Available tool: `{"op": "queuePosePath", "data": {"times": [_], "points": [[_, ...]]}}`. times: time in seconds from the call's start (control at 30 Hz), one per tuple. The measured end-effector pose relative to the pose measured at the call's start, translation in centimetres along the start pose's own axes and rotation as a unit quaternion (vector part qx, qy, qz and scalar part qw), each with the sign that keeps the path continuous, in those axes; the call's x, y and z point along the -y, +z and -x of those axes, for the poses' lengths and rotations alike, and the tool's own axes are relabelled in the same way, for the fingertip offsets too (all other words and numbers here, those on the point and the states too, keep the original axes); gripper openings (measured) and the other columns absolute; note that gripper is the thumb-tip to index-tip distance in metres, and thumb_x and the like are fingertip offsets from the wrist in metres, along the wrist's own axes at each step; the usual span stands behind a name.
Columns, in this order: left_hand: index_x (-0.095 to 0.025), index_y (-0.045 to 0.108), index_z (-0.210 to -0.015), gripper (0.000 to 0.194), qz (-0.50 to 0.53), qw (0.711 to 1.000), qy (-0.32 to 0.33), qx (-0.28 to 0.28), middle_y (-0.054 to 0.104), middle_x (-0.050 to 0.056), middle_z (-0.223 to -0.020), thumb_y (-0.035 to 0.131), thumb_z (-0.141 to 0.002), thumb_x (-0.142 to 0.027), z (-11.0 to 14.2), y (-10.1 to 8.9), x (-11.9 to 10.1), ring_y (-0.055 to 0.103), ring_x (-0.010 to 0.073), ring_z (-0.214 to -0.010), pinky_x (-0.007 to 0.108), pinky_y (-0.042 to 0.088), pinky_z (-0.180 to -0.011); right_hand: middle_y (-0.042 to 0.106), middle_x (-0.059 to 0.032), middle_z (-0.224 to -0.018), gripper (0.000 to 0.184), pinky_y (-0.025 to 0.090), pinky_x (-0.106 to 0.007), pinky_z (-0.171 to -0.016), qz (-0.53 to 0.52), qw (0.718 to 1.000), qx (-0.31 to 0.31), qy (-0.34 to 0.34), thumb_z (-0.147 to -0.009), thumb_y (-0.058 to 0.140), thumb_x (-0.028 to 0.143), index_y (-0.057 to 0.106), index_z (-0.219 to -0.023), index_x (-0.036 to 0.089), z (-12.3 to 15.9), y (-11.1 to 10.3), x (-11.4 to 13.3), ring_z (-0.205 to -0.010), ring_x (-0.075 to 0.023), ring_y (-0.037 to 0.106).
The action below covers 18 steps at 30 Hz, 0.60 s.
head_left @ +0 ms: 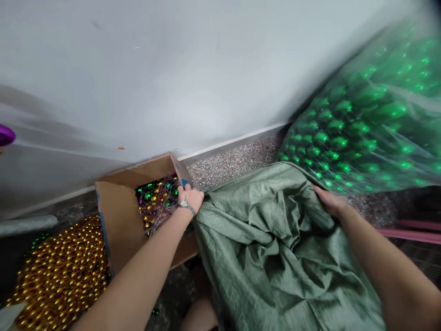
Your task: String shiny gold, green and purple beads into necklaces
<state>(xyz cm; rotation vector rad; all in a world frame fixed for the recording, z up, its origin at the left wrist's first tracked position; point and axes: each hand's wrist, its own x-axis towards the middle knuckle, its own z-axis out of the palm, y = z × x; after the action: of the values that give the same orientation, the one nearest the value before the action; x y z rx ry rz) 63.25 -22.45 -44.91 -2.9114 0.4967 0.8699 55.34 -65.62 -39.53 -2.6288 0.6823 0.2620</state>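
A large grey-green woven sack (pixel 272 248) lies crumpled across the speckled floor in front of me. My left hand (pixel 190 196), with a watch on the wrist, grips the sack's left edge beside a cardboard box (pixel 119 216). My right hand (pixel 329 201) grips the sack's right edge, right under a clear plastic bag of green beads (pixel 368 124). The box holds mixed green, gold and purple beads (pixel 156 200).
A pile of gold beads (pixel 58 271) lies at the lower left. A white wall (pixel 172 78) with a baseboard runs behind everything. Pink rods (pixel 413 230) lie at the right edge. A purple object (pixel 5 135) shows at the far left.
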Motion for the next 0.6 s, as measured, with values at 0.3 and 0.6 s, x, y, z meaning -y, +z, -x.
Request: {"op": "queuePosePath", "data": {"times": [0.3, 0.6], "points": [[-0.025, 0.068, -0.095, 0.025, 0.038, 0.996, 0.081, 0.009, 0.066, 0.007, -0.087, 0.045, -0.083, -0.025, 1.6, -2.3, 2.1, 0.057, 0.0228, -0.082, 0.035, 0.041, -0.073, 0.060, -0.0088, -0.097, 0.040, 0.049, -0.034, -0.069, 0.060, 0.995, 0.069, 0.030, -0.084, 0.055, 0.043, 0.055, -0.113, 0.016, 15.3, 9.8, 6.7, -0.082, -0.0199, 0.061], [-0.022, 0.042, -0.131, 0.045, 0.055, 0.943, 0.320, -0.068, 0.050, 0.011, -0.125, 0.037, -0.090, -0.040, 10.8, -2.0, -11.2, 0.045, 0.0244, -0.113, 0.039, 0.033, -0.097, 0.053, -0.0064, -0.120, 0.035, 0.047, -0.034, -0.086, -0.001, 0.988, 0.055, -0.142, -0.094, 0.043, 0.035, 0.046, -0.124, 0.018, 10.1, 7.7, 14.7, -0.098, -0.0154, 0.056]]}}
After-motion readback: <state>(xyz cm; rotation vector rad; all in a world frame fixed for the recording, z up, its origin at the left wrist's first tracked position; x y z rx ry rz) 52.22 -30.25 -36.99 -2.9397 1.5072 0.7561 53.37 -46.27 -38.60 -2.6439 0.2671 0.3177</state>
